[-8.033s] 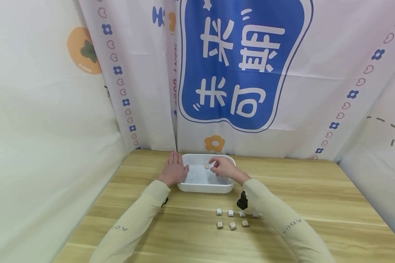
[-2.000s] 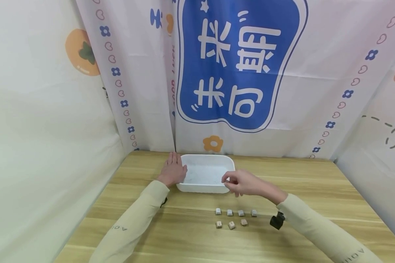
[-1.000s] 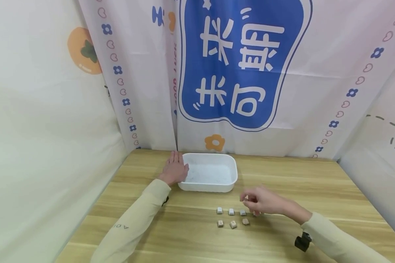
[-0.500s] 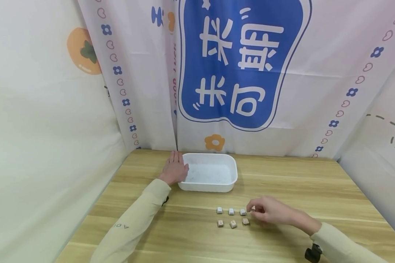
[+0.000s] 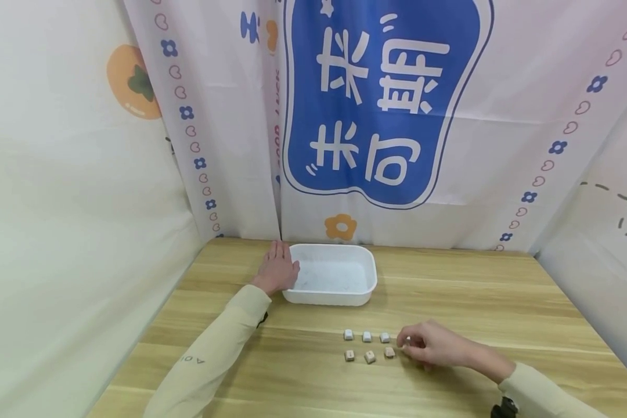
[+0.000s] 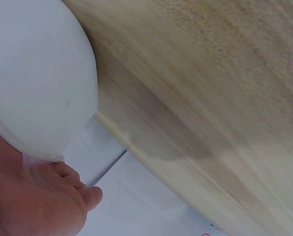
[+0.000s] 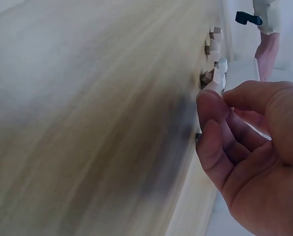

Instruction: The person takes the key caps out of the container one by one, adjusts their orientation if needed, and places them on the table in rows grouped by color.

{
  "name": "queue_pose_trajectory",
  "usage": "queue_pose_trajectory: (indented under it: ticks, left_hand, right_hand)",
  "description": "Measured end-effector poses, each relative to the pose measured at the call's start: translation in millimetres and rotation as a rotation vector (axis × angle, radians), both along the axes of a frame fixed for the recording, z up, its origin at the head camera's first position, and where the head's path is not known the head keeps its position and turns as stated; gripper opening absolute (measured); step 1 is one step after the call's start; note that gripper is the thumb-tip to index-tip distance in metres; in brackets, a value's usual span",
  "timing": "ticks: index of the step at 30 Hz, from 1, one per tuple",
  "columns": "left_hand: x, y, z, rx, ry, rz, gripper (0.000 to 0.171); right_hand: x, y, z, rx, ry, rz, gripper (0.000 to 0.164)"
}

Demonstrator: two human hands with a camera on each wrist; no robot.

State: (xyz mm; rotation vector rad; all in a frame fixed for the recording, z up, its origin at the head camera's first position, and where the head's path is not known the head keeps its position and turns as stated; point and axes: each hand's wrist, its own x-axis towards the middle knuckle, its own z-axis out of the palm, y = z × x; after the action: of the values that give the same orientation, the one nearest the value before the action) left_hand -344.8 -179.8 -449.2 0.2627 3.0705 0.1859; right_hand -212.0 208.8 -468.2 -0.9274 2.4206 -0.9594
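Note:
My left hand (image 5: pixel 277 270) lies along the left end of a white plastic tray (image 5: pixel 326 298), fingers straight and pointing away. In the left wrist view the thumb side stays against the tray's rim. At the right end of two short rows of keycaps, my right hand (image 5: pixel 435 345) pinches a small keycap low over the table, mostly hidden by the fingertips. White keycaps (image 5: pixel 367 337) make up the far row, whose right end the hand covers. Beige keycaps (image 5: pixel 370 357) form the nearer row. A keycap's dark underside (image 7: pixel 198 137) peeks out beside the right fingers.
The wood-grain table (image 5: pixel 271 371) ends at a patterned cloth backdrop (image 5: pixel 423 226) just behind the tray. Pale cloth walls (image 5: pixel 83 232) rise on both sides. A black wrist camera (image 5: pixel 504 408) sits at the right cuff.
The right hand has left the tray, where a beige keycap lay eight seconds ago, and moved right and nearer to the end of the keycap rows. The left hand has stayed at the tray.

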Motion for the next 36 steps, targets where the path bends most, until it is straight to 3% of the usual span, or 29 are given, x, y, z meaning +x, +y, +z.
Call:
queue_pose_trajectory:
  ticks: [19, 31, 36]
  left_hand:
    - [-4.5, -3, -6.4, 0.033, 0.004, 0.01, 0.072]
    - [-3.8, -1, -4.0, 0.019, -0.001, 0.006, 0.072]
    - [-1.6, 0, -2.7, 0.027, 0.003, 0.008, 0.071]
  right_hand:
    - [2.8, 5, -13.9, -0.014, -0.032, 0.063, 0.012]
    - [-0.8, 10, -8.2, 0.006, -0.012, 0.132, 0.016]
    - [-4.1, 13, -0.4, 0.01, 0.048, 0.103, 0.017]
